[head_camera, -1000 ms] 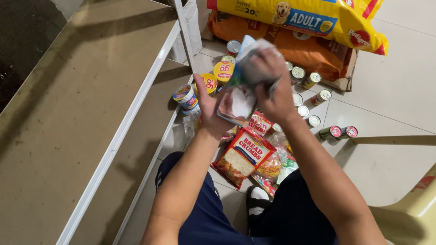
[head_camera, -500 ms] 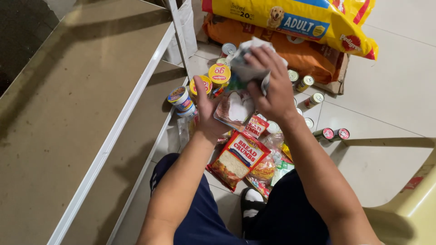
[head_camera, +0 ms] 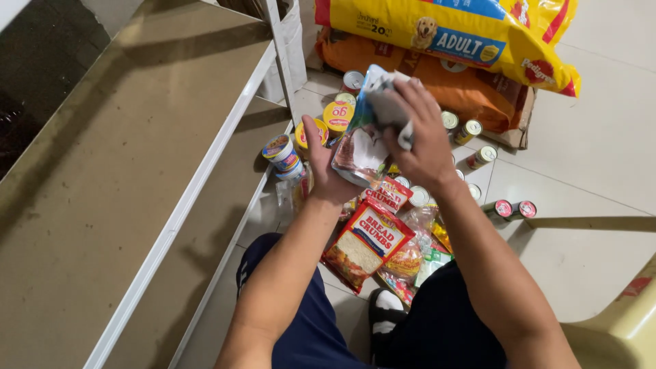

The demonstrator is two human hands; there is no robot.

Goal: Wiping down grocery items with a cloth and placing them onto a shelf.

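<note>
My left hand (head_camera: pixel 326 171) cups the underside of a light blue and white pouch (head_camera: pixel 362 140) with a picture of a split coconut on it. My right hand (head_camera: pixel 418 133) grips the pouch's upper end, where a pale cloth or crumpled wrapper bunches under the fingers. The pouch is held tilted above a heap of packets on the floor. Right under it lies a red and white packet of breadcrumbs (head_camera: pixel 365 242).
A brown two-level shelf with white rails (head_camera: pixel 184 205) fills the left. Yellow cups (head_camera: pixel 337 116) and a striped cup (head_camera: pixel 281 154) stand by it. Large yellow (head_camera: pixel 451 34) and orange (head_camera: pixel 471 89) pet food bags lie behind several tins (head_camera: pixel 482 157). A yellowish plastic chair (head_camera: pixel 615 328) sits bottom right.
Both hands have carried the pouch slightly up and away from me. My right hand has shifted its grip over the top end, and the coconut picture now faces more toward me.
</note>
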